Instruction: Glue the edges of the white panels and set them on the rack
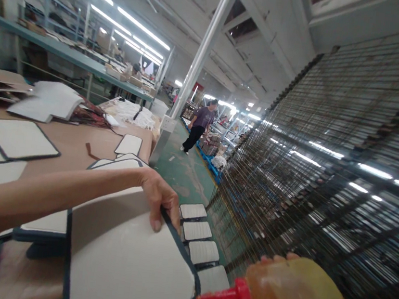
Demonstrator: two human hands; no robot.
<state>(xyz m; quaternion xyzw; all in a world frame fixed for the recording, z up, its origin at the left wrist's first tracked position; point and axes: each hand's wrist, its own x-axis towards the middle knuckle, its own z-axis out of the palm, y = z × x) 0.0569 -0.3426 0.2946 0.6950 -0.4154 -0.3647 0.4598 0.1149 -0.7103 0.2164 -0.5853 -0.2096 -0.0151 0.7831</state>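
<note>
My left hand (162, 200) is closed on the far edge of a large white panel (127, 262) with a dark blue border, thumb on the white face. Wrapped round a squeeze bottle (287, 291) of amber liquid is my right hand (282, 259), mostly hidden behind it. The bottle lies sideways, and its red nozzle (218, 296) points left. The nozzle tip is at the panel's dark right border; whether it touches I cannot tell. More bordered white panels, one of them a rectangular panel (22, 140), lie on the brown worktable (73, 141).
Several small white panels (197, 230) line the right side below the table. A tall wire rack (330, 151) fills the right. A metal post (204, 48) rises ahead, and a person (201, 123) stands in the aisle. White sheets (47, 99) lie at the back left.
</note>
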